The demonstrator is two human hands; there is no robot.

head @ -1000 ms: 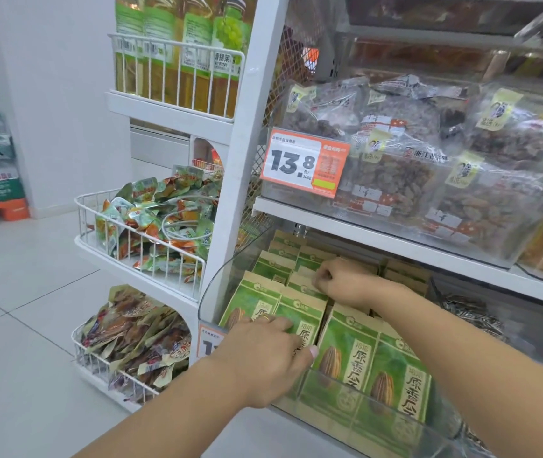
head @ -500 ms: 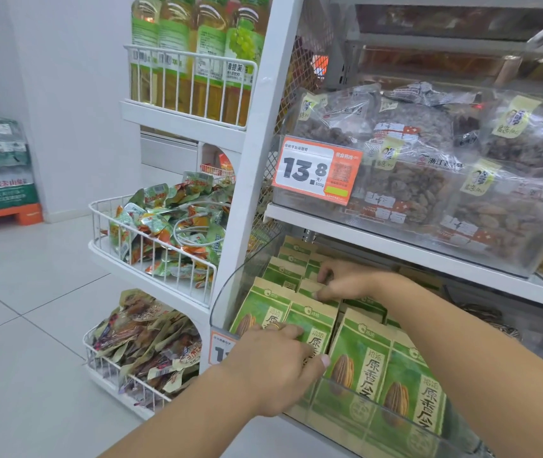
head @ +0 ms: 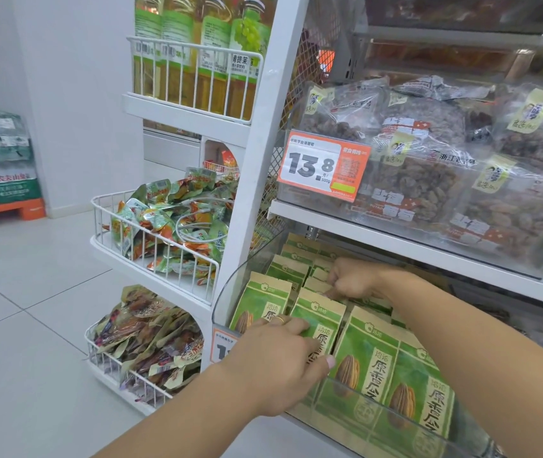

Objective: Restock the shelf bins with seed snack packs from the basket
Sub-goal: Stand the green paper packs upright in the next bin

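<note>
White shelving (head: 396, 231) carries our clear plastic bin (head: 250, 269). Our left hand (head: 280, 361) grips a front green-and-kraft seed pack (head: 321, 320), steadying the row. Our right hand (head: 351, 277) pinches a rear pack upright.

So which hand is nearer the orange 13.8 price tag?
Right. The right hand sits in the bin just below the price tag; the left hand is lower, on the front packs.
</note>
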